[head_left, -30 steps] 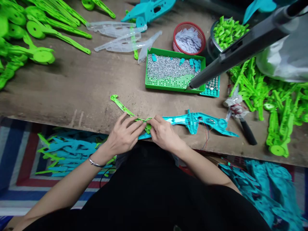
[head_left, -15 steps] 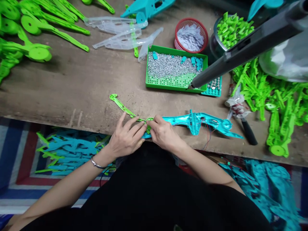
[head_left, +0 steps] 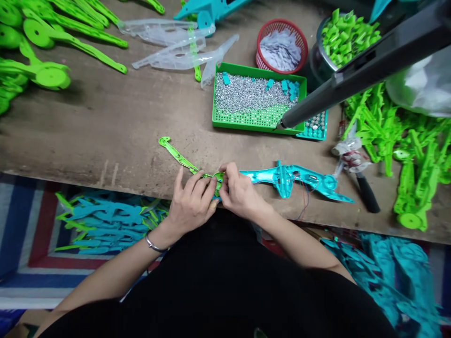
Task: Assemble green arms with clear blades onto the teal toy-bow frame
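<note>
A slender green plastic arm (head_left: 178, 156) lies slanted at the table's front edge, its inner end over a blue plastic shell (head_left: 262, 176) with thin wires in it. My left hand (head_left: 193, 199) rests on the arm's inner end, fingers bent over it and holding it against the shell. Close beside it, my right hand (head_left: 239, 192) is closed in a pinch above the joint. A thin pale cord runs along the green arm and loops up to those right fingertips. The fingers hide much of the joint.
Behind the hands stands a green tray (head_left: 259, 126) of small screws, with a grey power screwdriver (head_left: 317, 101) hanging over it. A red basket (head_left: 260, 58), a metal bowl (head_left: 320, 65) and a black-handled tool (head_left: 367, 192) are farther right. Green parts (head_left: 45, 75) pile up left.
My right fingertips have lifted slightly and drawn back from the joint, uncovering more of the green part. My left hand has shifted a little right and down. The view has moved slightly.
</note>
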A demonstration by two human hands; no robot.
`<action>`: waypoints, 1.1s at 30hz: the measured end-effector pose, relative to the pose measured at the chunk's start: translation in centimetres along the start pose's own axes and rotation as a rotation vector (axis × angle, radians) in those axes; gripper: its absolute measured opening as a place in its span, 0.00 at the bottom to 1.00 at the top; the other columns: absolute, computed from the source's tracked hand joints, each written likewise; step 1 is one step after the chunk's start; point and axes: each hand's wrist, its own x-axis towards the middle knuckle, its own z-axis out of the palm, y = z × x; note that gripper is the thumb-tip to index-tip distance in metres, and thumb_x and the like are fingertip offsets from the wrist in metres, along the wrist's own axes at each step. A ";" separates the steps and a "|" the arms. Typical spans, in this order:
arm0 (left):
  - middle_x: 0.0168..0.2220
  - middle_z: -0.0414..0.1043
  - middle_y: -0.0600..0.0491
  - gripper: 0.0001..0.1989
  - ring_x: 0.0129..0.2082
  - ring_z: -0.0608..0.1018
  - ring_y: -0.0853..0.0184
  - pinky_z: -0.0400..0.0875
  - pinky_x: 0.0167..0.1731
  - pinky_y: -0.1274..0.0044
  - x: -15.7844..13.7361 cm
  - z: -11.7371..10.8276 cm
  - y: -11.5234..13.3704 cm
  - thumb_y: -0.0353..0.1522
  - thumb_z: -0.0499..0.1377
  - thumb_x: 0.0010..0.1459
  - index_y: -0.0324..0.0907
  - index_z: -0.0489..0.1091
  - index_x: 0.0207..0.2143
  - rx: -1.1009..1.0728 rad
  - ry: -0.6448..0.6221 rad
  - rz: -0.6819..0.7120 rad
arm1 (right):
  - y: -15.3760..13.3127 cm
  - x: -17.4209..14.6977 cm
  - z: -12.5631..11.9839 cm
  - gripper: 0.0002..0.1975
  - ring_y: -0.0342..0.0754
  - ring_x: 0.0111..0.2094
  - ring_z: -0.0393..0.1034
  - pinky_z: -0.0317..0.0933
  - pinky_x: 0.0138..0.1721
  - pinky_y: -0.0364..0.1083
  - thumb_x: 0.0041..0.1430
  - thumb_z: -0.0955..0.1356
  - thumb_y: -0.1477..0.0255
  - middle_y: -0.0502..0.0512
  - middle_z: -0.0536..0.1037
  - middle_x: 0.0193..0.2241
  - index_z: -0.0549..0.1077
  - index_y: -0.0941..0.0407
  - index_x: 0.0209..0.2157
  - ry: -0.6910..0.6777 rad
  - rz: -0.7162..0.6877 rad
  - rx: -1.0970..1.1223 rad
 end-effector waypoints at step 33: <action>0.50 0.76 0.40 0.21 0.52 0.74 0.48 0.61 0.58 0.51 1.1 -1.1 0.6 0.38 0.57 0.64 0.32 0.72 0.53 0.099 -0.070 0.052 | 1.3 -0.3 -2.8 0.07 0.47 0.33 0.69 0.57 0.36 0.45 0.57 0.63 0.80 0.56 0.77 0.30 0.73 0.58 0.30 0.094 0.062 -0.106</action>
